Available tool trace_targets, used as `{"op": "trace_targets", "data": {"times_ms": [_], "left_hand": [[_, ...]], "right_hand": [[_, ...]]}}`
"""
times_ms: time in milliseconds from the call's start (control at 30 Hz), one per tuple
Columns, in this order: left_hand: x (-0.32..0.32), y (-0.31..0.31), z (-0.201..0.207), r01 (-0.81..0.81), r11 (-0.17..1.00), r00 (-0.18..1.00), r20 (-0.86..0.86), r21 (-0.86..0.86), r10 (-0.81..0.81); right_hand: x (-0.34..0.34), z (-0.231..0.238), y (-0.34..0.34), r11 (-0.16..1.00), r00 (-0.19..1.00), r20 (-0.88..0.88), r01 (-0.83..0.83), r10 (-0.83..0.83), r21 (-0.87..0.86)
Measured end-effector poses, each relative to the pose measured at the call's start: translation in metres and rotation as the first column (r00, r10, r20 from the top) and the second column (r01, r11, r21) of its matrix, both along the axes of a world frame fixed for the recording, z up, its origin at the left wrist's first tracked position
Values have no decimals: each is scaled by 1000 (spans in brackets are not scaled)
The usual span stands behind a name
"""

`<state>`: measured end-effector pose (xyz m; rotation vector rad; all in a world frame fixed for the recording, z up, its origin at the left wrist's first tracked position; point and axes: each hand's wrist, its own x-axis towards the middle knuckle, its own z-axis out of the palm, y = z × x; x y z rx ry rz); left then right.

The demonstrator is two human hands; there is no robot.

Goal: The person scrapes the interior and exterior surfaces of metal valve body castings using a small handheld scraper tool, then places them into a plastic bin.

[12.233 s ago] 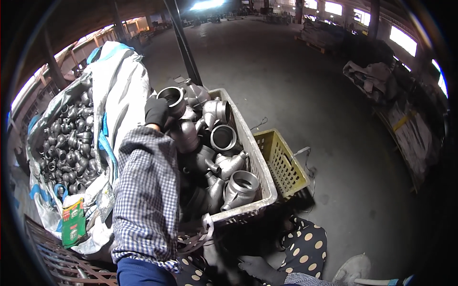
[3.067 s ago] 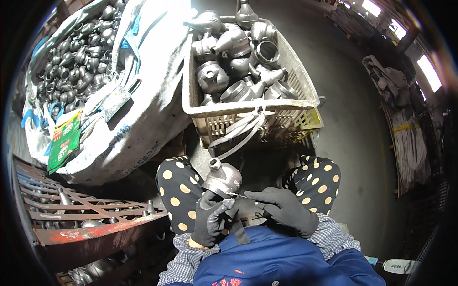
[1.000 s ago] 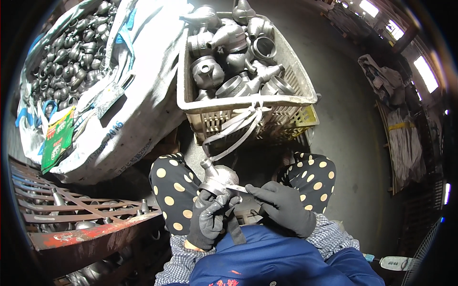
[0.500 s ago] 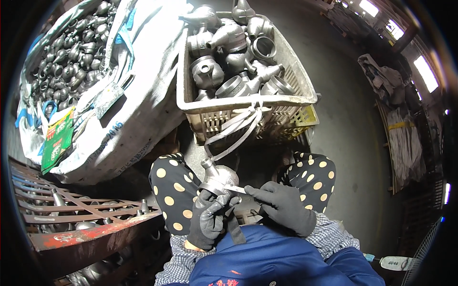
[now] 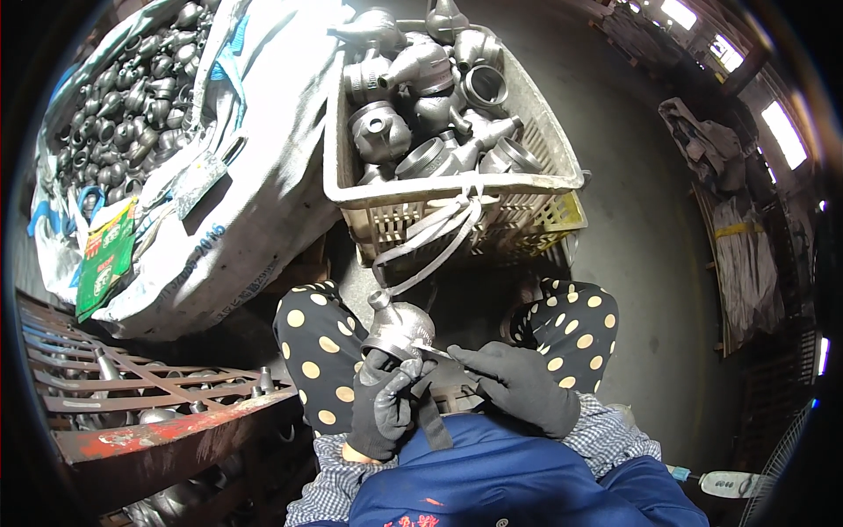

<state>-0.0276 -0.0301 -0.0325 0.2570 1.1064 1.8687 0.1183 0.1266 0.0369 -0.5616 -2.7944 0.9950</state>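
Above my lap, my left hand [image 5: 382, 406] in a dark grey glove is closed round the lower rim of a rounded grey metal casting [image 5: 398, 327]. A short, narrow neck on the casting points up and away from me. My right hand [image 5: 512, 379], gloved the same way, grips a thin flat metal tool [image 5: 435, 352]. Its pale end touches the casting's right side, close to the rim; its handle end is hidden in the glove.
Beyond my knees stands a plastic crate [image 5: 457, 186] heaped with similar castings, a white strap tied to its front. A big white woven sack [image 5: 263, 176] of smaller metal parts is at far left. Near left, a rusty red metal frame [image 5: 167, 430] holds more parts.
The casting has tilted and shifted slightly left in my left hand. The tool's tip has slid with it along the casting, and my right hand has moved slightly left.
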Motion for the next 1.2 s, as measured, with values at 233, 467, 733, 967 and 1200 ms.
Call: {"op": "trace_targets", "data": {"times_ms": [233, 467, 733, 967, 1200], "left_hand": [[1, 4, 19, -46, 994, 960, 281, 101, 16], [1, 6, 10, -100, 994, 995, 9, -55, 100], [3, 4, -7, -77, 990, 996, -57, -120, 70], [8, 8, 8, -51, 993, 996, 62, -106, 58], [9, 3, 4, -39, 995, 994, 93, -94, 48]], "right_hand": [[-1, 5, 1, 989, 1000, -2, 14, -14, -144], [7, -1, 9, 708, 962, -3, 199, -273, -677], [8, -6, 1, 772, 982, -66, 95, -174, -628], [6, -5, -9, 812, 991, -38, 84, -130, -577], [4, -24, -12, 896, 986, -135, 29, -99, -442]]}}
